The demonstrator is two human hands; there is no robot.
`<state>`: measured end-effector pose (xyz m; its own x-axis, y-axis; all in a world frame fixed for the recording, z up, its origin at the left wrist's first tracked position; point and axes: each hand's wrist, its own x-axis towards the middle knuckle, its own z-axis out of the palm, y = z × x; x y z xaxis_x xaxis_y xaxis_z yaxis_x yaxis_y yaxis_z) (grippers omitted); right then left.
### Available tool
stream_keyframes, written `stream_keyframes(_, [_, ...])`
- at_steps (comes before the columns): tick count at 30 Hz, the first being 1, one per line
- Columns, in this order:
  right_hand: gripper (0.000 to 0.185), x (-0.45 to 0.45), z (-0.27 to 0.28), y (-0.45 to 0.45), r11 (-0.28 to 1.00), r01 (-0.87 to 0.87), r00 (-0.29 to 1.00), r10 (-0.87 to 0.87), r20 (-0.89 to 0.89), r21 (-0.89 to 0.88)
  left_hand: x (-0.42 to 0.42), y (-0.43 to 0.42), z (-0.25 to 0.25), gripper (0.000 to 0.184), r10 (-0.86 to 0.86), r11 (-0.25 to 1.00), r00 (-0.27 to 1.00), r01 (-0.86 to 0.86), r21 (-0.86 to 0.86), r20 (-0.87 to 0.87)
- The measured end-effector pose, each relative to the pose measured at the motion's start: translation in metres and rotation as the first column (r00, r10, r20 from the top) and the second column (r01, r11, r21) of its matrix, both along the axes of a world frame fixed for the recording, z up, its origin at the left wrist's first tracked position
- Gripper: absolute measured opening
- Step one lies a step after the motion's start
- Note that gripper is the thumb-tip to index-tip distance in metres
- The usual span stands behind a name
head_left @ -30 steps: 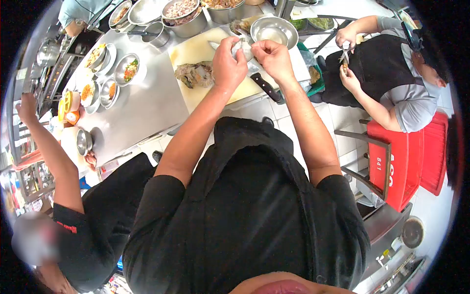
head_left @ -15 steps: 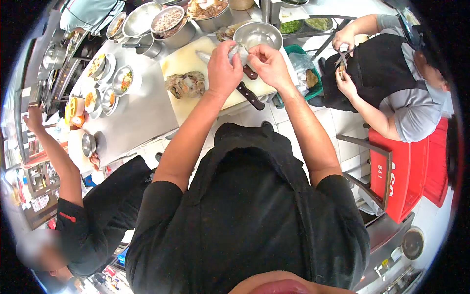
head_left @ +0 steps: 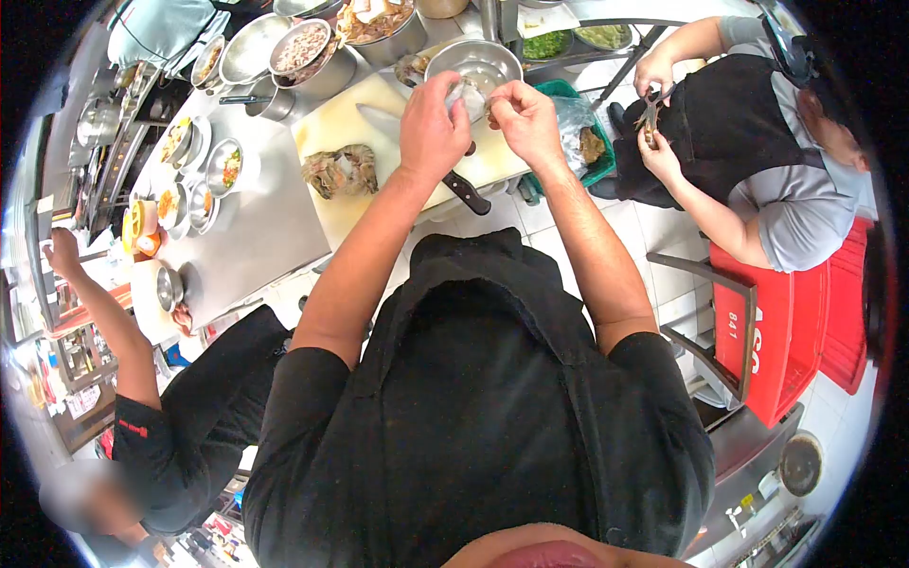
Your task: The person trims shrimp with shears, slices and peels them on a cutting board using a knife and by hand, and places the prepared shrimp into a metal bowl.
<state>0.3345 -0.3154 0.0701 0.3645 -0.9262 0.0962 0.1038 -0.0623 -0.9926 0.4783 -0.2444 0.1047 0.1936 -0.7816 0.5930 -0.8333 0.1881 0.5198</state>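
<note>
My left hand (head_left: 431, 128) is closed around a pale grey shrimp (head_left: 466, 97), held above the cutting board. Close by on the right, my right hand (head_left: 525, 121) pinches a small dark bit at its fingertips, too small to make out. Both hands are in front of a metal bowl (head_left: 478, 62). A pile of grey-brown shrimp (head_left: 339, 171) lies on the yellowish cutting board (head_left: 327, 134). A knife with a black handle (head_left: 467, 192) rests at the board's front edge. Another knife's blade (head_left: 377, 117) lies partly hidden behind my left hand.
A green bin (head_left: 598, 172) with a plastic bag stands right of the board. At right, a seated co-worker holds scissors (head_left: 651, 112) beside red crates (head_left: 772, 331). Pots and bowls (head_left: 225, 164) fill the table's left and back. Another person reaches at far left.
My right hand has drawn slightly apart from the shrimp in my left hand. The table and its things appear shifted a little left in view.
</note>
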Motion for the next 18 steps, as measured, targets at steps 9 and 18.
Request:
stream_keyframes(9, [0.01,-0.016,0.007,-0.003,0.993,-0.025,0.994,0.012,0.108,0.112,-0.009,-0.013,-0.002,0.038,-0.015,0.999,0.999,0.017,0.043,-0.047])
stream_keyframes(18, [0.009,-0.023,-0.002,0.023,0.987,0.114,0.993,-0.109,0.051,-0.116,-0.013,-0.019,0.016,0.039,0.17,0.969,0.934,-0.1,0.227,-0.313])
